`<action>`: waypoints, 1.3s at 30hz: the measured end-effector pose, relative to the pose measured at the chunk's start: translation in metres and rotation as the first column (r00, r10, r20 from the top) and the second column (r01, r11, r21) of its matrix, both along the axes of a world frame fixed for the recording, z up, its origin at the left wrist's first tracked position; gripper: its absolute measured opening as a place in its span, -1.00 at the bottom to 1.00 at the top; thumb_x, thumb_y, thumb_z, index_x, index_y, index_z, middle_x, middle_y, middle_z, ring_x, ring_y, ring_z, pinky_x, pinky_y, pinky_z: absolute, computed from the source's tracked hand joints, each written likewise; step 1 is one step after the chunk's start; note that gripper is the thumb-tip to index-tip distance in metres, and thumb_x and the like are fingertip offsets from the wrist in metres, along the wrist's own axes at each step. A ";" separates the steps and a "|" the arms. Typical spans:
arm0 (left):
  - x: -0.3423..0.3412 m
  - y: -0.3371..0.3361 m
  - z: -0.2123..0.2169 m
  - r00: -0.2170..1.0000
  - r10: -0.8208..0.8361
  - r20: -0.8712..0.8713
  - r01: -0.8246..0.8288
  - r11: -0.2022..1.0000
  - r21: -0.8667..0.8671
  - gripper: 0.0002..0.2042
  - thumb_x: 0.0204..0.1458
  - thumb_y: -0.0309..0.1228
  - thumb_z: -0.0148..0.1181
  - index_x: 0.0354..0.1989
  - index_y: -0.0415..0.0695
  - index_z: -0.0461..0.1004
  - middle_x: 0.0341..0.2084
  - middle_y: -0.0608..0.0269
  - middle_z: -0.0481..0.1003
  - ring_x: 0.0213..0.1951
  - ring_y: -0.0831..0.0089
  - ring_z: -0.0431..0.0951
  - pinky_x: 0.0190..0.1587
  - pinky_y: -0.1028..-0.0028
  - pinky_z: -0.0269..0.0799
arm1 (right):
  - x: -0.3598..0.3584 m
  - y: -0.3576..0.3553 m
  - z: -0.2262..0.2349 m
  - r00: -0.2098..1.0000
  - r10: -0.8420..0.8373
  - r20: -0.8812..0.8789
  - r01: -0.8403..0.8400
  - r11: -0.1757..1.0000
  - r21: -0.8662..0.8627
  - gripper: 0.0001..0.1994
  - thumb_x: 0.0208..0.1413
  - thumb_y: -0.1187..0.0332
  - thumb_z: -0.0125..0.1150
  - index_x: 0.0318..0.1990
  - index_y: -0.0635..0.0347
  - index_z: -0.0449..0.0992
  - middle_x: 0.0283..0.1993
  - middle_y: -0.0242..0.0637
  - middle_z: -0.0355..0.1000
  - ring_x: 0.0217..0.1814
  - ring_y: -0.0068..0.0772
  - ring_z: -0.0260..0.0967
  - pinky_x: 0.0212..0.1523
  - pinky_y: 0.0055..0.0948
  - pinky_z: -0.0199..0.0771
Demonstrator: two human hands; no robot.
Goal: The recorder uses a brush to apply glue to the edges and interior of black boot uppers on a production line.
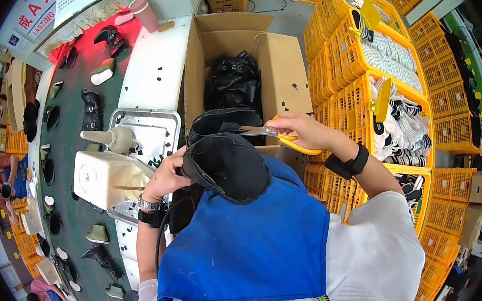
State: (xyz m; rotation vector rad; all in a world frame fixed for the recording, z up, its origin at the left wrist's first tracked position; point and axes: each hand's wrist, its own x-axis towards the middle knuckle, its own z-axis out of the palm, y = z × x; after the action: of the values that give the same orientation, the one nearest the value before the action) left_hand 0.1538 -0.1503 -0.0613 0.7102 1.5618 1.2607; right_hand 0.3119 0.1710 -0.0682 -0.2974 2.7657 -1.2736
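My left hand point(166, 177) is closed on the left edge of a black boot upper point(228, 166), whose wide opening faces up above my blue apron point(248, 230). A second black boot opening point(207, 125) shows just beyond it; whether the two are joined, I cannot tell. In my right hand point(303, 130) is a pair of scissors point(259, 130) with yellow handles, the fingers wrapped round the loops. Its blades point left, at the rim of the far opening. The blade tips lie against dark material and are hard to make out.
Ahead stands an open cardboard box point(283, 78) with black boots inside. Left of it are a metal tray point(172, 122) with black scraps, a cream container point(97, 177), a nozzle bottle point(117, 139) and a green conveyor point(81, 222) carrying boots. Yellow crates point(336, 56) of insoles are stacked right.
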 end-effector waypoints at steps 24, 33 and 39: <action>-0.005 0.004 0.001 0.999 -0.031 0.038 0.033 0.998 -0.057 -0.68 -0.40 -0.71 0.17 -0.35 -0.22 0.53 -0.02 0.15 0.36 0.06 0.33 0.31 0.10 0.46 0.15 | -0.017 -0.012 0.012 1.000 -0.008 0.003 0.008 1.000 -0.026 -0.69 -0.11 0.42 0.20 -0.13 -0.04 0.44 -0.45 -0.33 0.32 -0.51 -0.33 0.25 -0.50 -0.39 0.23; -0.007 0.005 0.001 0.999 -0.032 0.033 0.033 0.998 -0.046 -0.70 -0.37 -0.70 0.21 -0.34 -0.23 0.53 0.01 0.11 0.34 0.06 0.33 0.32 0.06 0.50 0.19 | -0.016 -0.012 0.016 0.999 0.007 0.050 -0.008 1.000 0.011 -0.67 -0.12 0.44 0.20 -0.11 0.01 0.45 -0.40 -0.26 0.40 -0.43 -0.31 0.35 -0.44 -0.38 0.30; -0.006 0.006 0.004 1.000 -0.027 0.012 0.027 0.999 -0.031 -0.70 -0.36 -0.69 0.22 -0.33 -0.23 0.53 0.01 0.13 0.34 0.05 0.32 0.33 0.06 0.48 0.20 | -0.019 -0.004 0.014 0.998 -0.044 0.054 0.049 0.994 -0.094 -0.68 -0.10 0.42 0.22 -0.12 0.11 0.43 -0.31 -0.17 0.45 -0.35 -0.26 0.42 -0.34 -0.44 0.36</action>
State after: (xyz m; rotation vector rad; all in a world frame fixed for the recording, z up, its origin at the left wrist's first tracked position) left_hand 0.1480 -0.1447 -0.0576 0.7011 1.5545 1.2164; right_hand 0.2930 0.1675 -0.0537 -0.2046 2.6888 -1.4063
